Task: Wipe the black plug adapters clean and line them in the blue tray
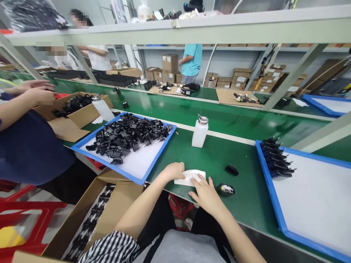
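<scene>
A folded white cloth or tissue (189, 177) lies at the near edge of the green table, directly before me. My left hand (175, 171) has its fingers curled round the left end of it. Spread fingers of my right hand (204, 191) rest flat on its right part. Just right of that hand is a black plastic piece (226, 189) with a light, multicoloured face upward. Farther back lies a smaller black piece with pins (231, 169). A white dispenser bottle with a metal top (200, 132) stands upright behind the cloth.
A blue-rimmed tray (148, 174) heaped with black plug parts is at left; another blue-rimmed tray (276, 213) holds a row of black parts at right. An open carton (120, 204) sits low at left. A co-worker's hands (41, 93) are at far left. A shelf beam (175, 31) crosses above.
</scene>
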`<state>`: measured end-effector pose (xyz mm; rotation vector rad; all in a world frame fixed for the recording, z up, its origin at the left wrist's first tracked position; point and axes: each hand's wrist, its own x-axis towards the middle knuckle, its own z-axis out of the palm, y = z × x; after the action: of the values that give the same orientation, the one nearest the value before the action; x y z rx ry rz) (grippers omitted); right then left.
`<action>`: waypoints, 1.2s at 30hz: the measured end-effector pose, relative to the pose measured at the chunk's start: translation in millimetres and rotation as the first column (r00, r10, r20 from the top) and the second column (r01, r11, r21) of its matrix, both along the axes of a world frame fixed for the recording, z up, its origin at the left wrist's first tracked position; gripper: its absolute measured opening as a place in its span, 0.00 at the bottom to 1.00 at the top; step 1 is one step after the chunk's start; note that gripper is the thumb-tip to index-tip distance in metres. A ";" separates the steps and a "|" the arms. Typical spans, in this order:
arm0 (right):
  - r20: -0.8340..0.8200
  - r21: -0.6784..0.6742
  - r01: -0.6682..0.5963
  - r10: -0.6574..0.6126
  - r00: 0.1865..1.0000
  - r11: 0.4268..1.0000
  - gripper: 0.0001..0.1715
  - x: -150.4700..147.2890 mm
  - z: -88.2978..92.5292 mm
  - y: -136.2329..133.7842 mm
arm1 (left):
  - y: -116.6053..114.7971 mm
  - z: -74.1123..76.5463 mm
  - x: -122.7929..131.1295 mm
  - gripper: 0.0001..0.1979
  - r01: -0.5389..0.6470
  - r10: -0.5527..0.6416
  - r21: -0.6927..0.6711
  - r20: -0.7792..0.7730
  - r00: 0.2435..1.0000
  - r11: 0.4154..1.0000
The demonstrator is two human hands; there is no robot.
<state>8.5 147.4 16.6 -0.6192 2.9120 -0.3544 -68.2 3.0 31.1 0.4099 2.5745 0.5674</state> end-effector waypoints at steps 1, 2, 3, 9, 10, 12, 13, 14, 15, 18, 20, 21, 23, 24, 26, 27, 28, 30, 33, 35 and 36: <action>0.007 0.007 0.000 0.000 1.000 1.000 0.25 -0.6 -2.7 0.5 | -3.5 -1.7 0.4 0.14 -0.024 0.024 0.037 0.015 1.000 0.999; 0.009 0.012 0.001 -0.002 1.000 1.000 0.24 -0.7 -5.4 1.1 | -7.2 -3.8 1.1 0.17 -0.054 0.052 0.077 0.029 0.998 0.996; 0.005 0.014 0.005 -0.005 1.000 1.000 0.24 -0.4 -8.0 1.7 | -10.7 -6.4 2.2 0.20 -0.090 0.086 0.118 0.041 0.995 0.989; -0.102 -0.001 0.025 -0.025 0.995 1.000 0.24 3.1 -32.4 3.3 | -20.8 -27.5 20.7 0.12 -0.338 0.334 0.346 0.075 0.940 0.875; -0.135 -0.006 0.023 -0.024 0.991 1.000 0.23 3.4 -38.5 3.5 | -21.2 -30.2 25.0 0.10 -0.368 0.358 0.411 0.105 0.928 0.834; -0.214 -0.008 0.027 -0.028 0.976 1.000 0.22 2.8 -51.6 4.1 | -21.2 -32.9 33.1 0.07 -0.385 0.362 0.506 0.148 0.920 0.772; -0.255 -0.007 0.035 -0.036 0.966 0.999 0.22 2.0 -57.7 4.4 | -20.6 -32.8 36.4 0.07 -0.375 0.356 0.524 0.143 0.924 0.764; -0.292 -0.005 0.046 -0.046 0.955 0.999 0.22 1.0 -62.9 4.7 | -19.7 -31.8 39.0 0.07 -0.360 0.356 0.518 0.112 0.928 0.776; -0.316 -0.004 0.051 -0.049 0.948 0.999 0.22 -0.2 -66.6 4.9 | -18.3 -30.1 40.8 0.07 -0.352 0.366 0.501 0.074 0.928 0.790; -0.304 0.001 0.028 -0.027 0.952 1.000 0.23 -0.4 -64.9 4.0 | -14.4 -22.5 41.4 0.09 -0.361 0.407 0.444 -0.008 0.913 0.820; -0.241 0.006 0.003 -0.001 0.970 1.000 0.24 3.4 -53.7 2.2 | -14.7 -17.3 38.8 0.11 -0.366 0.398 0.419 0.012 0.917 0.831; -0.207 0.007 -0.003 0.004 0.978 1.000 0.23 5.8 -46.6 1.3 | -16.3 -15.3 36.7 0.13 -0.363 0.381 0.409 0.039 0.924 0.837; -0.153 0.010 -0.019 0.020 0.988 1.000 0.23 9.6 -33.5 0.1 | -21.5 -13.0 30.8 0.16 -0.348 0.346 0.391 0.079 0.935 0.852; -0.137 0.007 -0.018 0.019 0.990 1.000 0.23 10.7 -28.9 0.3 | -24.5 -12.4 27.3 0.17 -0.336 0.328 0.381 0.089 0.940 0.861; -0.117 -0.015 0.006 -0.008 0.993 1.000 0.23 12.6 -25.1 2.9 | -29.3 -11.2 20.5 0.20 -0.307 0.296 0.360 0.089 0.951 0.881; -0.111 -0.031 0.018 -0.021 0.994 0.999 0.23 13.9 -25.4 5.1 | -30.3 -10.0 17.8 0.21 -0.288 0.278 0.351 0.079 0.957 0.891; -0.109 -0.049 0.027 -0.033 0.993 0.998 0.23 15.7 -26.6 7.7 | -29.9 -8.2 16.1 0.21 -0.265 0.260 0.344 0.061 0.964 0.901; -0.121 -0.086 0.035 -0.045 0.992 0.996 0.22 19.7 -30.6 13.1 | -24.5 -3.8 15.7 0.22 -0.216 0.226 0.334 0.010 0.974 0.917; -0.168 -0.137 0.022 -0.044 0.985 0.990 0.21 24.7 -35.5 19.1 | -7.5 1.2 21.7 0.24 -0.149 0.178 0.305 -0.070 0.982 0.941; -0.202 -0.164 0.005 -0.039 0.979 0.986 0.21 27.0 -36.0 21.0 | 5.7 2.6 29.3 0.25 -0.093 0.126 0.216 -0.143 0.982 0.972; -0.217 -0.176 -0.003 -0.036 0.975 0.984 0.21 28.1 -35.6 21.6 | 11.9 3.2 34.0 0.24 -0.075 0.103 0.149 -0.186 0.977 0.986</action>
<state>36.6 169.1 -19.0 -0.7009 3.1209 -0.5855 -34.2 14.9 34.4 0.4164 2.7593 0.7800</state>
